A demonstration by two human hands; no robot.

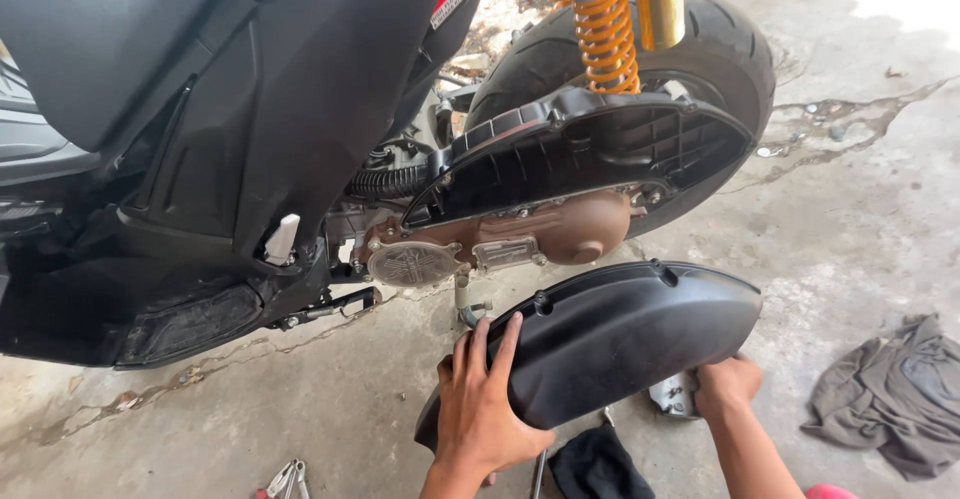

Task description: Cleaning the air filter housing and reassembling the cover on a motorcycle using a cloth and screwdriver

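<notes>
Holding a black plastic cover (pixel 620 344) clear of the scooter, both hands grip it low in the head view, just above the concrete floor (pixel 850 229). The left hand (pixel 483 409) is spread flat against the cover's near end, fingers splayed over its curved face. The right hand (pixel 727 387) is closed on the lower edge toward the far end; its fingertips are hidden behind the rim.

Judging by how things lie, the cover is already off. The air-box base (pixel 590 149) on the scooter stands open, its ribbed inside showing, with nothing fitted over it. Below it the brown engine case (pixel 545 234) is still bolted in place and looks untouched, and the rear tyre (pixel 730 54) and the orange shock spring (pixel 606 39) remain mounted. So the removal step appears done, and whatever lies inside the open housing has not been reached yet. Whether the fasteners are gathered somewhere cannot be told.

Around the hands, a small shiny metal piece (pixel 675 396) lies on the floor just beside the right hand, a dark cloth (pixel 598 464) sits under the cover between the two wrists, and a grey rag (pixel 895 394) lies well apart to the right. Pliers (pixel 285 481) rest near the bottom edge to the left.
</notes>
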